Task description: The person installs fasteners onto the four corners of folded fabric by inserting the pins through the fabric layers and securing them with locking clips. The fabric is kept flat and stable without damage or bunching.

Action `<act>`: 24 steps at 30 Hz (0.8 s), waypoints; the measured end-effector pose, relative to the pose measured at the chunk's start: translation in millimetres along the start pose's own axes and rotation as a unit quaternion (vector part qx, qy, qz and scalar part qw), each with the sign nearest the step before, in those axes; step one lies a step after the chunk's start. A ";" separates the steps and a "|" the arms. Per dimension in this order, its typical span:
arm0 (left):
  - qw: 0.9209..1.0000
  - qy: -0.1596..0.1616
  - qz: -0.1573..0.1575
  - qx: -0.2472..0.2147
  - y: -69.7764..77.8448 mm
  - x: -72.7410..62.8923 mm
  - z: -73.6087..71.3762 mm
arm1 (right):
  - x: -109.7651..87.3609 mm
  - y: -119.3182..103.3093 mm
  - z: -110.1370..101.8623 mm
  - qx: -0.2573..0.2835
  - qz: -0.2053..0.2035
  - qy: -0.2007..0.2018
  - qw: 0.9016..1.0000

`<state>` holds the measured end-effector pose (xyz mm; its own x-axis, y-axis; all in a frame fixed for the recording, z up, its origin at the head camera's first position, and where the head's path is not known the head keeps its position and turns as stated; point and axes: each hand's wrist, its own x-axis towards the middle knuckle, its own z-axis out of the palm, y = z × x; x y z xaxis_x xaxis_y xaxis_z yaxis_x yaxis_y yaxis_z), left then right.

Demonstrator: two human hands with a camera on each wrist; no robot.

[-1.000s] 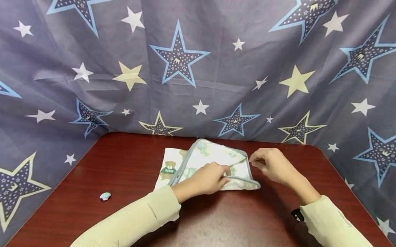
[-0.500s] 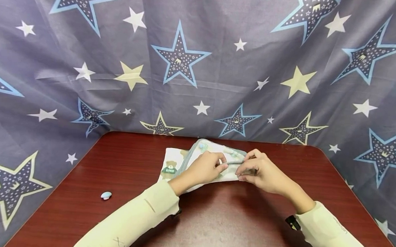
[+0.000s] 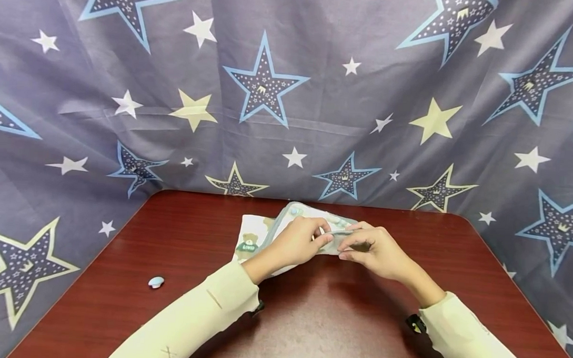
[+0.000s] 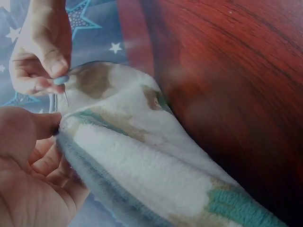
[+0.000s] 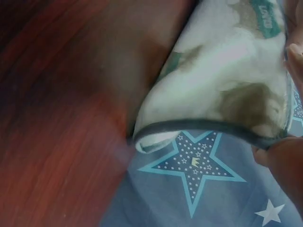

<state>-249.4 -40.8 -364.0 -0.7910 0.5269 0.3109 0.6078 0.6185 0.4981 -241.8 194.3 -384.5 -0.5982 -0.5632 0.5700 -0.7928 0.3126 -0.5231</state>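
Note:
A folded white fleece cloth [image 3: 254, 225] with bear prints and grey edging lies near the table's far edge, its front part lifted. My left hand [image 3: 299, 241] pinches the raised grey edge between thumb and forefinger. Just to its right, my right hand [image 3: 377, 251] pinches the small blue head of a pin [image 4: 60, 80]; its thin needle points down toward the cloth in the left wrist view. In the right wrist view, right fingertips [image 5: 278, 158] touch the corner of the grey edging [image 5: 203, 125]. Small pale-blue round pieces show on the cloth's top behind the hands.
A small blue-capped, mushroom-shaped piece [image 3: 156, 282] sits on the left of the dark red wooden table [image 3: 209, 223]. A grey curtain with stars [image 3: 298, 121] hangs right behind the table's far edge.
My right hand has moved left from beside the cloth to its edge. My left hand has raised the front edge, and the cloth's front right corner no longer lies out on the table.

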 end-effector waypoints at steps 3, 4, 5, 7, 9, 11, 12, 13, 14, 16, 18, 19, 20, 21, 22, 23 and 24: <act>1.000 -0.002 0.000 -0.006 1.4 -0.9 -1.0 | 1.9 0.0 2.9 0.006 -0.005 0.008 1.000; 1.000 -0.003 0.001 -0.009 2.1 -1.3 -1.4 | 2.6 -1.1 4.0 0.008 -0.006 0.013 1.000; 1.000 -0.003 0.002 -0.011 2.7 -1.6 -1.8 | 3.4 -2.9 4.9 0.010 -0.005 0.019 1.000; 1.000 -0.003 0.003 -0.014 3.9 -2.2 -2.4 | 5.4 -8.0 6.8 0.013 -0.005 0.034 0.999; 1.000 -0.002 0.004 -0.019 4.8 -2.8 -3.0 | 7.1 -13.5 8.8 0.013 -0.006 0.052 0.999; 1.000 -0.001 0.005 -0.022 5.6 -3.1 -2.9 | 7.9 -17.2 10.5 0.014 -0.009 0.072 0.997; 1.000 -0.002 0.006 -0.025 6.0 -3.3 -2.9 | 8.1 -17.5 11.4 0.011 -0.010 0.082 0.997; 1.000 -0.003 0.007 -0.027 6.4 -3.5 -3.0 | 8.2 -16.7 12.4 0.007 -0.011 0.091 0.996; 1.000 -0.004 0.009 -0.029 6.9 -3.7 -3.1 | 8.0 -15.0 13.4 0.007 -0.013 0.098 0.995; 1.000 -0.003 0.009 -0.028 7.4 -3.8 -3.3 | 7.6 -10.0 15.1 0.006 -0.019 0.107 0.994; 1.000 0.000 0.008 -0.026 8.1 -3.7 -4.3 | 7.7 -4.6 16.4 -0.002 -0.034 0.114 0.993; 1.000 0.003 0.007 -0.025 8.2 -3.5 -4.8 | 7.9 -2.5 16.7 -0.009 -0.042 0.116 0.992; 1.000 0.004 0.005 -0.024 8.2 -3.4 -5.4 | 8.2 -1.1 16.9 -0.019 -0.051 0.117 0.992; 1.000 0.006 0.003 -0.023 8.3 -3.3 -6.0 | 8.5 0.2 17.0 -0.033 -0.060 0.118 0.991; 1.000 0.008 0.000 -0.023 8.3 -3.3 -6.7 | 9.0 1.2 17.1 -0.048 -0.069 0.120 0.989; 1.000 0.008 -0.002 -0.024 8.1 -3.3 -7.2 | 9.5 1.7 17.2 -0.059 -0.074 0.120 0.988; 1.000 0.008 -0.004 -0.024 7.9 -3.4 -7.6 | 9.8 2.2 17.2 -0.072 -0.077 0.120 0.987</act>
<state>-242.5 -42.1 -355.1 -0.7976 0.5120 0.3188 0.5968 0.5939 0.5395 -247.4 176.2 -391.0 -0.4660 -0.4210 0.7782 -0.8747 0.3518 -0.3335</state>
